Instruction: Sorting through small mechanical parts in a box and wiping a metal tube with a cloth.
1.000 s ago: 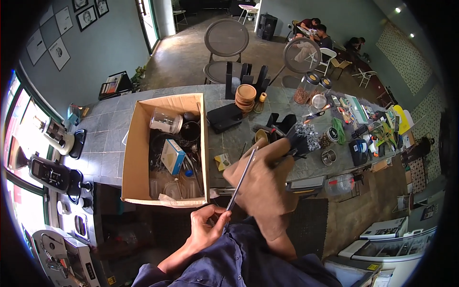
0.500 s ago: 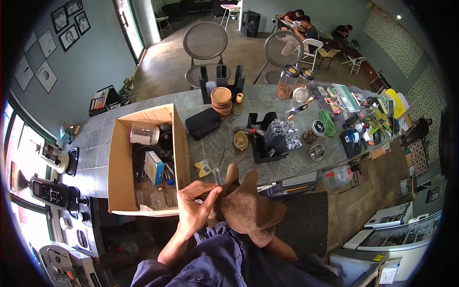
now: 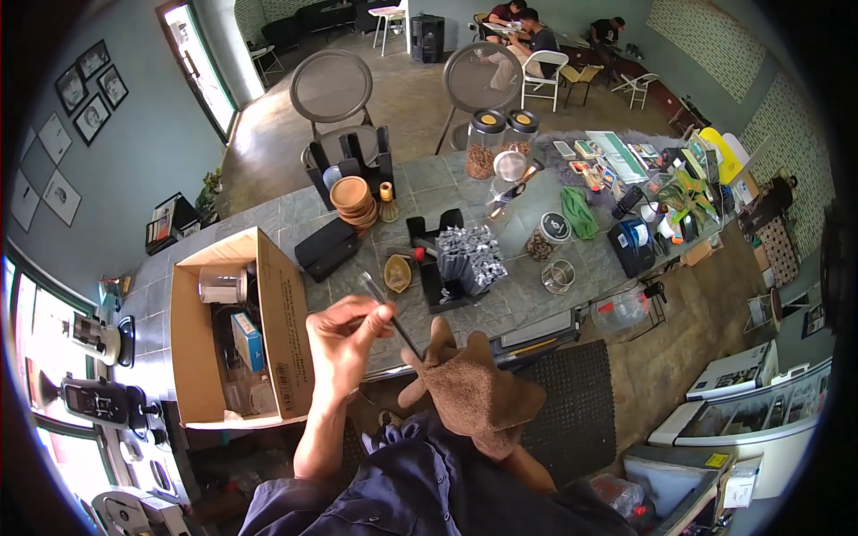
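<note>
My left hand (image 3: 344, 344) pinches a thin stick-like tool (image 3: 399, 319) between thumb and fingers. One end of it is pale and shiny, the other dark; its exact kind cannot be made out. The dark end slants down to a brown cloth (image 3: 478, 389) and touches or nearly touches it. That cloth wraps my right hand, whose fingers are hidden beneath its folds; only the right forearm (image 3: 529, 468) shows. Both hands are in front of my body, just off the near edge of the counter (image 3: 344, 299).
An open cardboard box (image 3: 290, 335) with jars and a blue-white carton stands left. On the counter are a black case (image 3: 328, 248), wooden coasters (image 3: 353, 198), a small yellowish bowl (image 3: 398, 273), a black holder of wrapped sticks (image 3: 469, 259), a metal cup (image 3: 559, 276) and jars (image 3: 548, 236).
The tool has swung from nearly upright to a slant, its dark end now at the cloth. My left hand has moved a little away from the cloth. The whole view has shifted.
</note>
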A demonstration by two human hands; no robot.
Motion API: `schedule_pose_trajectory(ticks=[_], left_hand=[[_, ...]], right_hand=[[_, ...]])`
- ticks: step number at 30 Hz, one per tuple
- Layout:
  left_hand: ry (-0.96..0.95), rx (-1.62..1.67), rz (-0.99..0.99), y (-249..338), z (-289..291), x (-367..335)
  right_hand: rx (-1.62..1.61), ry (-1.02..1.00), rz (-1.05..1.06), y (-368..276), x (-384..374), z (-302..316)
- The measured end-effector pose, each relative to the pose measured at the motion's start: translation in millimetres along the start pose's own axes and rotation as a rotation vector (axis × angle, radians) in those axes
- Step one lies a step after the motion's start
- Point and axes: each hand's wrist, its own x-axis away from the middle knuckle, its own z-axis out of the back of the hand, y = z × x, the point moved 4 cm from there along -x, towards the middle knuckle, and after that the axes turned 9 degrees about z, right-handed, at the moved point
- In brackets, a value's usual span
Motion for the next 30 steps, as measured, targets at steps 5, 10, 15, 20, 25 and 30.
schedule_pose_trajectory(ticks=[5, 10, 15, 20, 25, 30], left_hand=[[0.067, 0.005, -0.108, 3, -31, -33], [0.239, -0.118, -0.364, -2, -62, -67], [0.113, -0.355, -0.406, -83, -102, -87], [0.048, -0.453, -0.244, -111, -104, -87], [0.05, -0.536, -0.23, -95, -84, -68], [0.128, -0.669, -0.268, -39, -31, -20]], right_hand=[[-0.93, 0.198, -0.578, 33, 23, 22], [-1.307, 0.485, -0.65, 53, 76, 13], [-0.965, 0.232, -0.399, 75, 101, 1], [-0.763, 0.096, -0.335, 82, 72, 24], [-0.537, -0.126, -0.19, 81, 44, 28], [-0.335, -0.362, 0.027, 58, -2, 12]])
